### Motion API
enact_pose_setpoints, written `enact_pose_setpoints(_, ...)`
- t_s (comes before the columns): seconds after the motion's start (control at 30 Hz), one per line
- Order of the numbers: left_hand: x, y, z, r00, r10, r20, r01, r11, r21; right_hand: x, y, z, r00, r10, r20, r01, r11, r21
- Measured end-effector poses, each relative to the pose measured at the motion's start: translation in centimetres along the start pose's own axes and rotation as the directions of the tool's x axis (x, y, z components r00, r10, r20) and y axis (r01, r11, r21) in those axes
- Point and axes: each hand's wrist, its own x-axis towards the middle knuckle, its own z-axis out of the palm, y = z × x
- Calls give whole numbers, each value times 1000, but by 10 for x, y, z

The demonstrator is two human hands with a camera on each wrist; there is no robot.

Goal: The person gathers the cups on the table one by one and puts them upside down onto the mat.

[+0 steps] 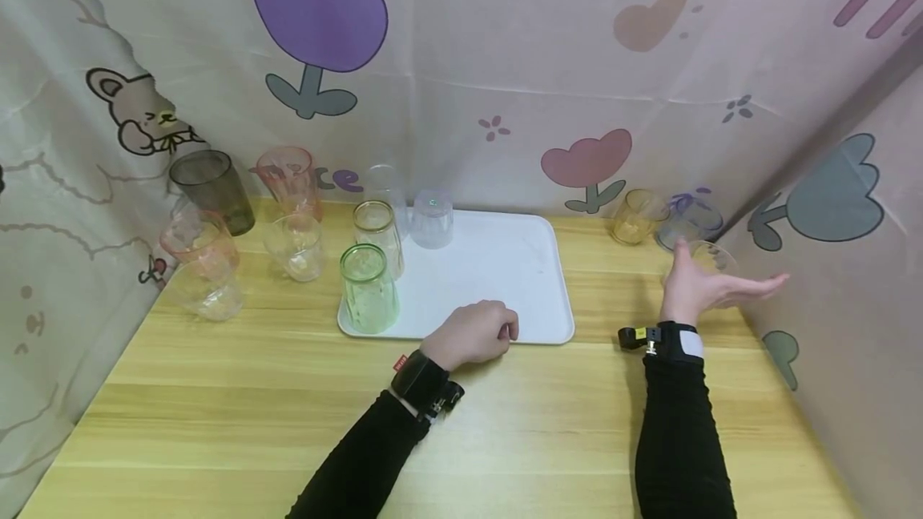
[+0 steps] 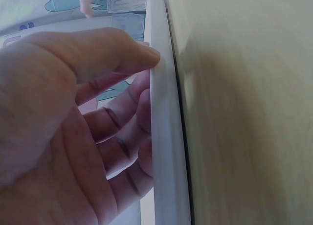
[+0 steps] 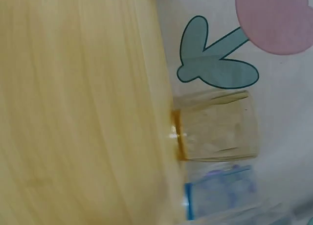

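At the tray's near edge: left hand [image 1: 472, 335], fingers curled and thumb on the rim, gripping the white tray [image 1: 497, 287]
Tray: flat on the wooden table [image 1: 505, 439], mid-scene
Tray's left side: green glass [image 1: 370, 295] at the near corner, amber-rimmed glass [image 1: 382, 239] just beyond it, short clear glass [image 1: 433, 223] on the far side
Right hand [image 1: 695, 291]: thumb and fingers spread wide, nothing gripped, in front of a clear glass [image 1: 715, 255]; contact cannot be told
Far right: yellow glass [image 1: 638, 219] beside a bluish glass [image 1: 688, 224]
Far left: dark grey glass [image 1: 216, 197], left of a pink glass [image 1: 292, 183]
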Motion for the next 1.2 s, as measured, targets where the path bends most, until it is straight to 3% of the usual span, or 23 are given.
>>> enact_pose_setpoints(0.13, 0, 1, 0, 1000, -8, 4, 8, 1000, -1, 12, 15, -5, 986, 157, 57, -162, 982, 94)
enact_pose_setpoints(0.3, 0, 1, 1, 1000, -13, 9, 13, 1000, -20, 22, 26, -6, 950, 304, 68, -312, 919, 242)
enact_pose_setpoints(0.43, 0, 2, 1, 1000, -13, 8, 13, 1000, -24, 25, 31, -6, 944, 321, 79, -330, 902, 278)
enact_pose_setpoints(0.57, 0, 2, 1, 1000, -10, 8, 10, 1000, -24, 28, 36, -8, 938, 325, 119, -340, 928, 152)
enact_pose_setpoints(0.8, 0, 1, 1, 1000, -18, 15, 18, 999, -28, 30, 39, -11, 925, 339, 174, -353, 934, 60)
enact_pose_setpoints(1.2, -1, 2, 0, 1000, -19, 9, 19, 999, -34, 23, 35, -10, 941, 278, 191, -299, 950, 89)
